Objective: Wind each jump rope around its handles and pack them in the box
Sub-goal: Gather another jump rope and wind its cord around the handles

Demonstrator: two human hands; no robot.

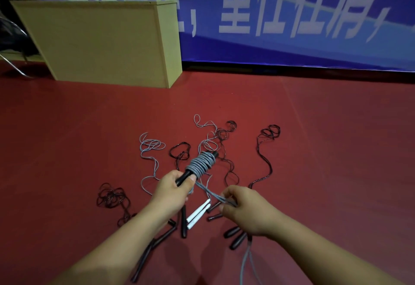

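Note:
My left hand (173, 191) grips the lower end of a pair of black handles (183, 177), held up tilted to the right. Grey rope (201, 164) is wound in many turns round the upper part of the handles. From the coil a doubled grey strand (211, 194) runs down to my right hand (243, 208), which pinches it; the loose tail (246, 257) hangs below that hand. Several other jump ropes lie unwound on the red floor (336, 150), among them a grey rope with white handles (198, 214) and dark ropes with black handles (235, 236).
A tan cardboard box (101, 42) stands on the floor at the back left. A blue banner (292, 15) with white characters hangs behind. Dark rope tangles (111, 196) lie to the left and a long dark rope (267, 150) to the right.

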